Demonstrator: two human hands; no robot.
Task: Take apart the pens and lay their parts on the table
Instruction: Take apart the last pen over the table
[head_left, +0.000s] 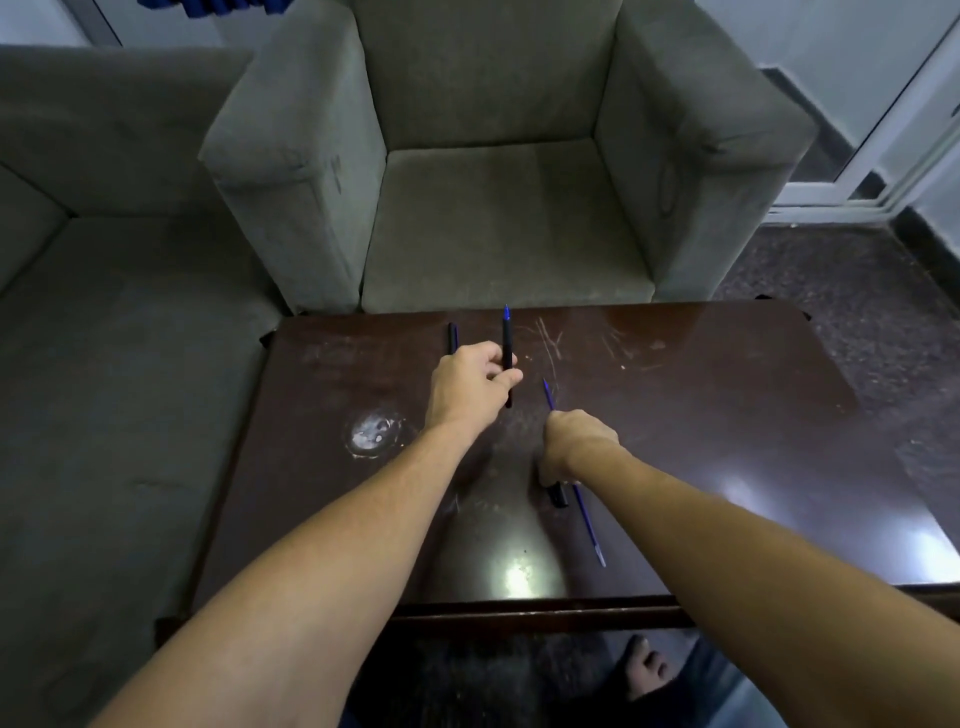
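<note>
While left hand (475, 382) grips black pen (507, 343), right hand (574, 441) holds blue refill (587, 519), table (727, 415).

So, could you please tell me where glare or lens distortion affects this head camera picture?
In the head view, bright glare patches sit on the glossy table near its front edge and right side; one lies close to the blue refill below the right hand. The wide-angle lens bows the armchair and table edges. The left hand and its pen look slightly soft.
</note>
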